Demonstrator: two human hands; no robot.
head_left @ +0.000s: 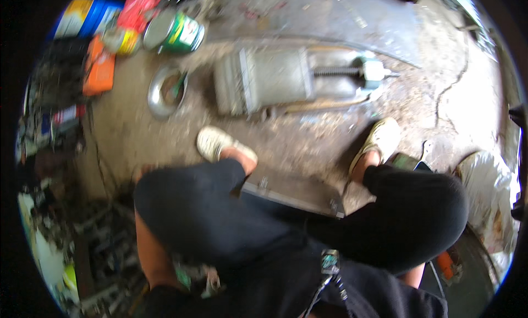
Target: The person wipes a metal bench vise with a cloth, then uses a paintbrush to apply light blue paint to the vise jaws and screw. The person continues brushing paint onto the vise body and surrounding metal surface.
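My left arm hangs down beside my left knee, and only a sliver of my left hand (144, 172) shows past the knee, its fingers hidden. Of my right arm just a patch of skin appears beside my right thigh; that hand is out of sight. In front of my feet lies a big grey metal body with a long threaded rod and nut, looking like a machine vise (278, 79). No hand touches it. A round metal bowl (165, 91) with a green-handled tool (179, 86) in it stands to its left.
At the far left are a green can (184, 33), a small yellow can (124, 40), a red plastic bag (138, 10), a blue container (91, 15) and an orange box (99, 68). Cluttered parts line the left side. A whitish sack (487, 194) lies at right.
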